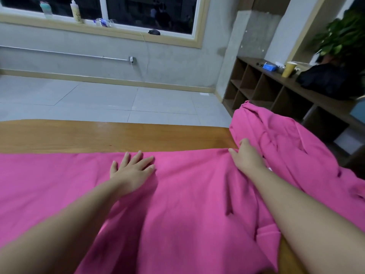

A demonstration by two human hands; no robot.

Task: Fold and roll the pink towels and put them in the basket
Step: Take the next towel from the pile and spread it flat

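Observation:
A large pink towel (187, 194) lies spread over the wooden table (118, 135), reaching from the left edge of view to the right. My left hand (132, 171) lies flat on it with fingers spread, near the towel's far edge. My right hand (246, 155) rests at the far right part of that edge, fingers straight, against a crumpled heap of pink towel (280, 139) piled at the table's right end. No basket is in view.
Beyond the table is a grey tiled floor (98, 99) and a wall with a window. A brown cubby shelf (272, 89) stands at the right, bearing a yellow cup (288, 69), a black bag (325, 80) and a plant.

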